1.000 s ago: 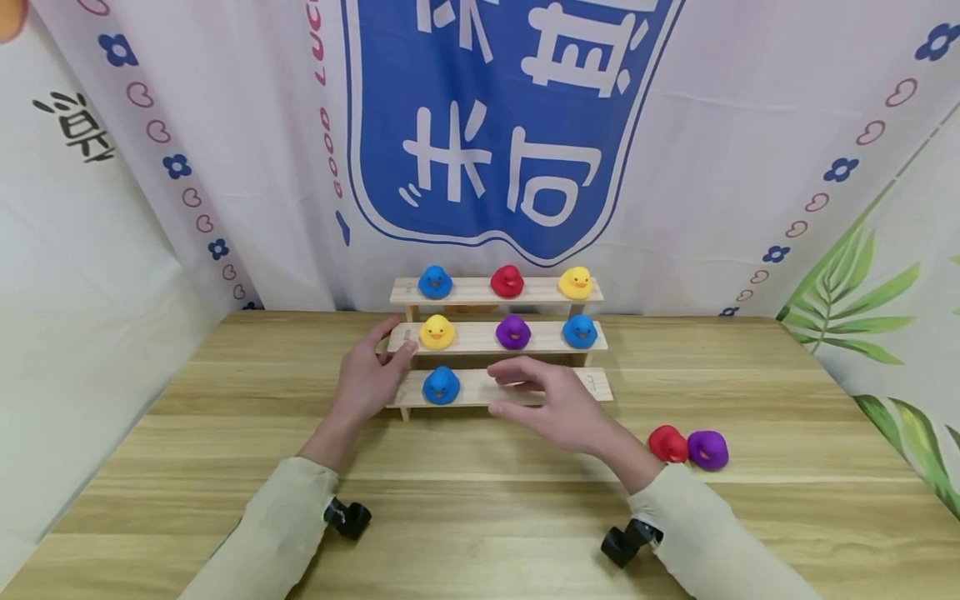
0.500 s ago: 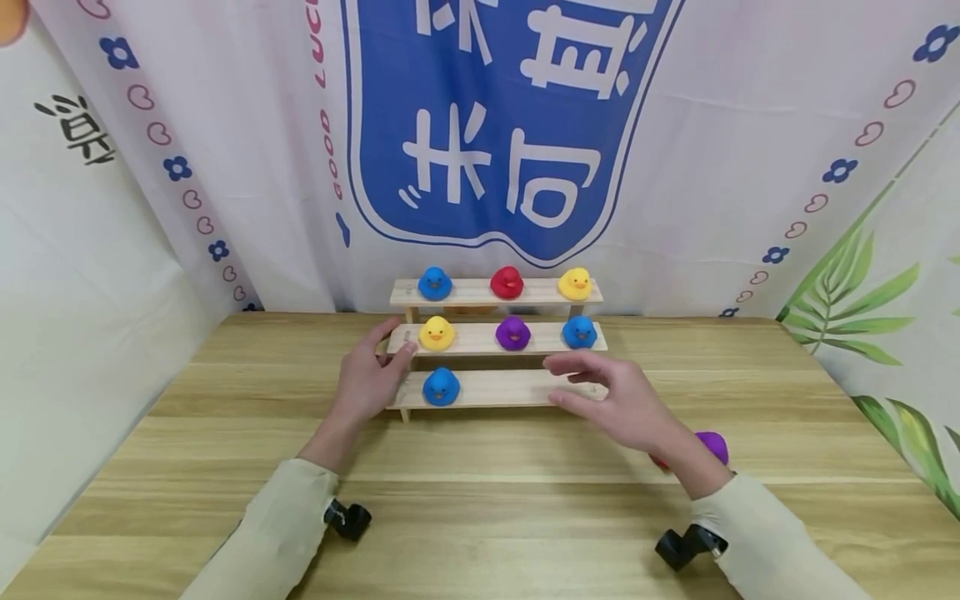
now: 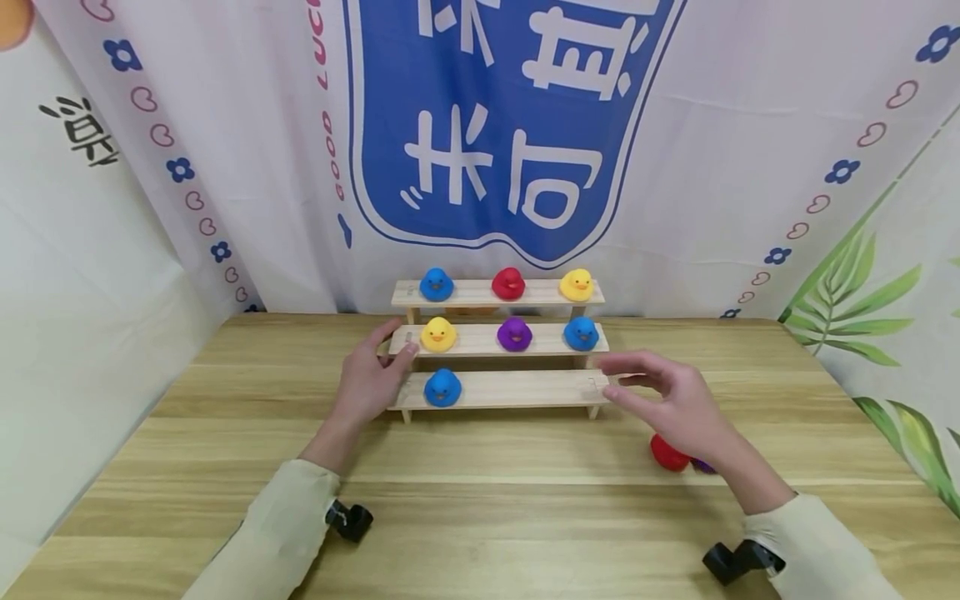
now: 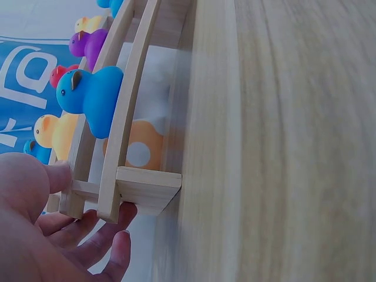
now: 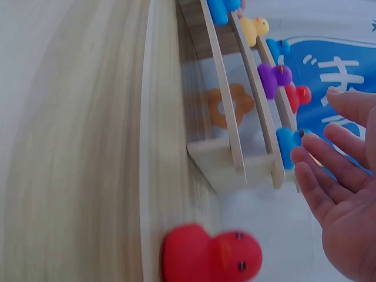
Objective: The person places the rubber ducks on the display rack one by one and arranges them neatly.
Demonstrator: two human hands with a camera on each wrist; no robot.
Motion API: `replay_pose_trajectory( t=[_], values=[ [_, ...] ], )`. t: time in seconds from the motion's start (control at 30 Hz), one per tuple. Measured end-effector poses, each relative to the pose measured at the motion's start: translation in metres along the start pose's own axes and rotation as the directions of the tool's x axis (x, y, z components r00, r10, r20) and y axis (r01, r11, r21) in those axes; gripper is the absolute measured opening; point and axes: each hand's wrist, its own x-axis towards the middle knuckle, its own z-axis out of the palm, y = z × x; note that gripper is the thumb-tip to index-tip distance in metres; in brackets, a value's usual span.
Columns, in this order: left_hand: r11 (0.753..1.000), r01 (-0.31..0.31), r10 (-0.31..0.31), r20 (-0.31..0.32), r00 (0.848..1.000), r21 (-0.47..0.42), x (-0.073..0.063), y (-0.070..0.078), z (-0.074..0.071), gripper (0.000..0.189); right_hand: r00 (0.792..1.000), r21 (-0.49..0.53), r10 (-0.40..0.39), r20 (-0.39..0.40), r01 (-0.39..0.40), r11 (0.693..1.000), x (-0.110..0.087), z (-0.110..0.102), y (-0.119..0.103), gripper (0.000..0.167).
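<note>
A three-tier wooden display stand carries small rubber ducks. My left hand grips its left end; in the left wrist view the thumb lies by the middle tier and the fingers curl around the board ends. My right hand hovers off the stand's right end, fingers spread and holding nothing. The bottom tier bears one blue duck at its left. On the middle tier sit a yellow duck, a purple duck and another blue duck. Under the right hand lies a red duck.
The top tier holds a blue duck, a red duck and a yellow duck. A second purple duck on the table is mostly hidden by the right hand. A printed curtain hangs behind the stand.
My right hand has moved right, from in front of the bottom tier to past the stand's right end, over the loose red and purple ducks. My left hand stays on the stand.
</note>
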Motion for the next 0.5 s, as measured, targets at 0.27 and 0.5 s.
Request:
replay_pose_trajectory(
  t=[0.27,0.5],
  values=[
    [1.000,-0.012,0.012,0.000,1.000,-0.012,0.000,0.001,0.000,0.063,0.999,-0.021,0.020,-0.043,-0.021,1.000,-0.014,-0.021,0.018,0.033],
    [1.000,-0.014,0.014,0.006,1.000,-0.018,0.001,0.000,-0.001,0.063,0.996,-0.061,0.065,-0.065,-0.069,0.996,-0.026,-0.034,0.034,0.033]
  ],
)
